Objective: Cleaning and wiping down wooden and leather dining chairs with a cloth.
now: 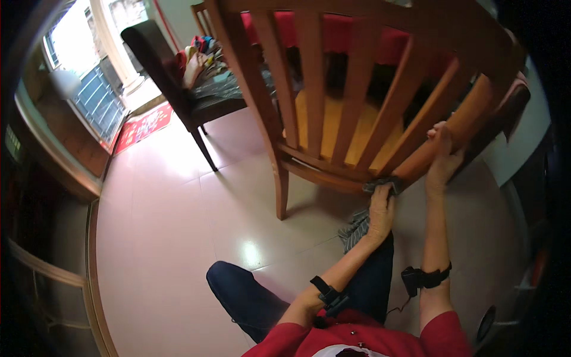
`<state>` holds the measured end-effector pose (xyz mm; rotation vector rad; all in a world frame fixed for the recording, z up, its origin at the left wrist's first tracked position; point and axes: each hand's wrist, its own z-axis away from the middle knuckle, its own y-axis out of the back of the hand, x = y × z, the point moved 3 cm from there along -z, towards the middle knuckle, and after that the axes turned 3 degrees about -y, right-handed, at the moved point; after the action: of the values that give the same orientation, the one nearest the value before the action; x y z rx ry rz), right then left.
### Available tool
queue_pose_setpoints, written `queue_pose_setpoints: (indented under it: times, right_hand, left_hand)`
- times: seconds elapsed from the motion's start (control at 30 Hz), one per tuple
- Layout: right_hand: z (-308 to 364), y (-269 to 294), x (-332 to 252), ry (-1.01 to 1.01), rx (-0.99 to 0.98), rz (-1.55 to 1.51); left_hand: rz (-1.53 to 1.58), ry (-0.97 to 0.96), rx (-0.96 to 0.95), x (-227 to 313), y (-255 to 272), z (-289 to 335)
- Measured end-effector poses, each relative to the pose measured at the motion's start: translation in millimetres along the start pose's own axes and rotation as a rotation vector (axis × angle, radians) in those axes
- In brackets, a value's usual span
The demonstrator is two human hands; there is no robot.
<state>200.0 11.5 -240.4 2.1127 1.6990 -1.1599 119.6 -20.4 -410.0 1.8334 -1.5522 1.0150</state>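
A wooden slatted chair [310, 71] stands before me with its back toward me. My left hand [380, 215] is closed on a grey striped cloth [355, 231], pressing part of it against the lower rail near the right-hand post. The rest of the cloth hangs below that hand. Higher on the same post, my right hand [441, 159] grips the wood, its fingers curled around the edge.
To the left is a dark chair [156, 71] heaped with clothes and plastic. A red cloth [333, 31] shows behind the slats. A red mat [143, 127] lies by the bright doorway, and wood-framed glass doors [89, 262] line the left.
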Motion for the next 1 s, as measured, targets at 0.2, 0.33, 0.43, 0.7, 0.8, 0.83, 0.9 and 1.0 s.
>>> queue_pose_setpoints:
  times: [0.2, 0.33, 0.43, 0.7, 0.8, 0.83, 0.9, 1.0]
  right_hand:
    - [-3, 2, 8, -0.063, 0.002, 0.038]
    - [-2, -6, 7, -0.066, 0.002, 0.038]
    - [-7, 5, 8, -0.03, -0.044, 0.168]
    - [-8, 7, -44, 0.195, -0.105, 0.493]
    - [-20, -10, -87, 0.495, -0.039, 0.52]
    - [-24, -14, -98, 0.502, -0.04, 0.523]
    - [-27, -27, -117, 0.697, -0.085, 0.51]
    - [-5, -44, -142, 0.942, -0.317, 0.849]
  left_hand:
    - [-0.038, 0.021, -0.161, -13, 22, -5]
    - [-0.09, 0.18, -0.237, -45, 39, 18]
    - [-0.054, 0.247, -0.296, -43, 44, 32]
    - [0.134, 0.398, -0.179, 14, 117, 11]
    - [0.212, 0.234, -0.066, 57, 142, -19]
    - [0.278, 0.167, -0.021, 84, 149, -33]
    - [0.342, 0.015, 0.086, 126, 161, -58]
    - [0.265, -0.323, 0.093, 183, 168, -96]
